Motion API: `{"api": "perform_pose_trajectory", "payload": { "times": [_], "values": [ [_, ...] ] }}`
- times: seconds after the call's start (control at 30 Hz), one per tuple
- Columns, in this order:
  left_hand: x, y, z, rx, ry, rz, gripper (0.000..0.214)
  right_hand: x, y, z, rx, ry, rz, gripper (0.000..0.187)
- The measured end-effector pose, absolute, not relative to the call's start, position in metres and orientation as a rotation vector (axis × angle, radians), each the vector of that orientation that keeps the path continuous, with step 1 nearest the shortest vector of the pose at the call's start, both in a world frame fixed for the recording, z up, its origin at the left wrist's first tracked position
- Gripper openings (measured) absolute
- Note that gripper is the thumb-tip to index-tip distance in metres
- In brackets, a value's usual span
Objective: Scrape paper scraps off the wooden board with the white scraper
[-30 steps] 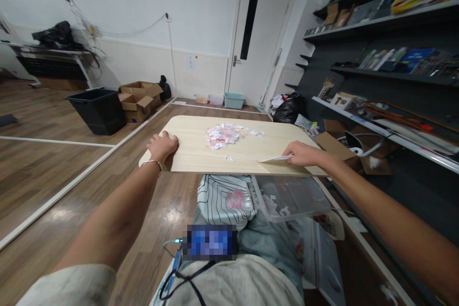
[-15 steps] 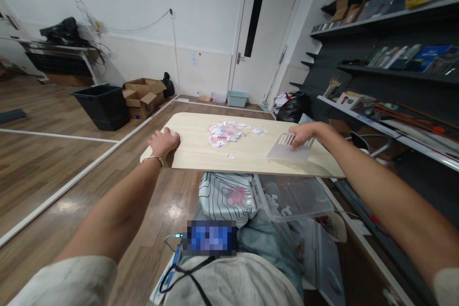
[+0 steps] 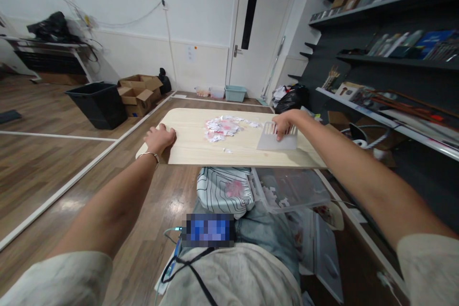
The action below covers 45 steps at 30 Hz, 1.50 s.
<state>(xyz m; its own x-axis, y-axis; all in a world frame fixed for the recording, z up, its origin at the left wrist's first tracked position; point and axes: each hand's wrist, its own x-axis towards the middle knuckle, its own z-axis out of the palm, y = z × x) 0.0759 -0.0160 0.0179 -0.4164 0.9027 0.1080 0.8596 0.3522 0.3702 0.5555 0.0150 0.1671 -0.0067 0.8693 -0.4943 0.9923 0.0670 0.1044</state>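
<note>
A pale wooden board (image 3: 190,150) spans the space in front of me, with rounded corners on its left end. My left hand (image 3: 160,139) grips that left end, thumb on top and fingers curled. In my right hand (image 3: 285,123) is a translucent white plastic scraper (image 3: 276,142) with slots along its top, its lower edge down at the board. Left of the scraper lies a heap of torn white paper scraps (image 3: 222,127) with pink stains. One small scrap (image 3: 227,150) sits apart, closer to the front edge.
Below the board are a striped, pink-stained cloth (image 3: 218,193) on my lap and a clear plastic bin (image 3: 294,189) with white scraps. A phone (image 3: 208,230) hangs at my waist. A black bin (image 3: 96,105) and cardboard boxes (image 3: 139,95) stand left; loaded shelves (image 3: 380,64) line the right.
My right hand has moved the scraper left along the board, closer to the paper heap. My left hand keeps its place on the board's end. The whole view has shifted slightly.
</note>
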Motion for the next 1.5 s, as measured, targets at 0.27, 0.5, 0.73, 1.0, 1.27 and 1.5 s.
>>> {"api": "perform_pose_trajectory", "payload": {
  "times": [0.27, 0.5, 0.73, 1.0, 1.27, 1.5],
  "values": [
    [0.081, -0.019, 0.023, 1.613, 2.501, 0.545, 0.078, 0.59, 0.01, 0.15, 2.033, 1.75, -0.836, 0.064],
    [0.078, -0.016, 0.019, 1.619, 2.496, 0.579, 0.077, 0.624, -0.022, 0.115, 2.145, 1.564, -1.312, 0.05],
    [0.075, -0.014, 0.014, 1.628, 2.517, 0.591, 0.078, 0.6, -0.043, 0.108, 2.303, 1.458, -1.435, 0.031],
    [0.073, -0.016, 0.014, 1.641, 2.511, 0.594, 0.076, 0.55, -0.069, 0.104, 2.319, 1.544, -1.514, 0.035],
    [0.074, -0.017, 0.016, 1.612, 2.5, 0.609, 0.073, 0.521, -0.084, 0.102, 2.291, 1.659, -1.547, 0.04],
    [0.074, -0.019, 0.019, 1.625, 2.491, 0.577, 0.077, 0.518, -0.092, 0.1, 2.305, 1.753, -1.527, 0.05]
  ]
}}
